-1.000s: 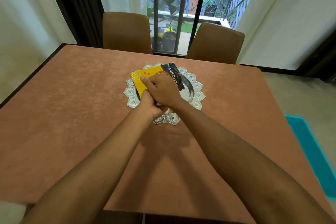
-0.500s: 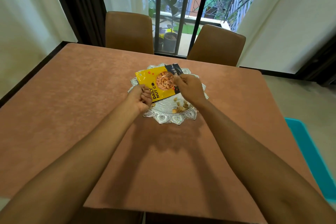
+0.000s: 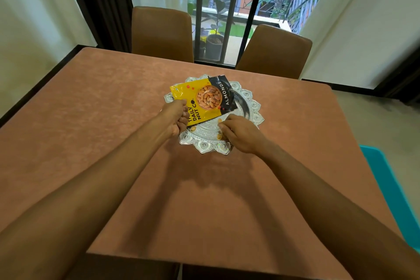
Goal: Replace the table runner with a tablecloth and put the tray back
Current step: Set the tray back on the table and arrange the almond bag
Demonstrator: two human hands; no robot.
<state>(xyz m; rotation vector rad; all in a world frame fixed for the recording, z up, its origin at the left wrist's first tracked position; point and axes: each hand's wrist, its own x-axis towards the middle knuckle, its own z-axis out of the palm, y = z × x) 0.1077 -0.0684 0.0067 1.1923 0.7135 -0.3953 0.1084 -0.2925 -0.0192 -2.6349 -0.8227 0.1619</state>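
Observation:
A terracotta tablecloth [image 3: 118,134] covers the whole table. In its middle sits an ornate silver tray [image 3: 247,102] with a scalloped rim. My left hand [image 3: 176,116] grips the lower left edge of a yellow and black almond packet [image 3: 205,99], holding it tilted over the tray. A few loose almonds [image 3: 193,129] lie on the tray floor. My right hand [image 3: 238,133] hovers low over the tray's near right part, fingers curled down at the almonds; whether it holds any is hidden.
Two brown chairs [image 3: 162,33] [image 3: 273,52] stand at the far side of the table, before a barred window. A turquoise object [image 3: 393,193] lies on the floor to the right. White curtains hang at both sides.
Both hands were clasped over the packet; now they are apart. The left hand keeps the packet, the right let go and dropped to the almonds on the tray.

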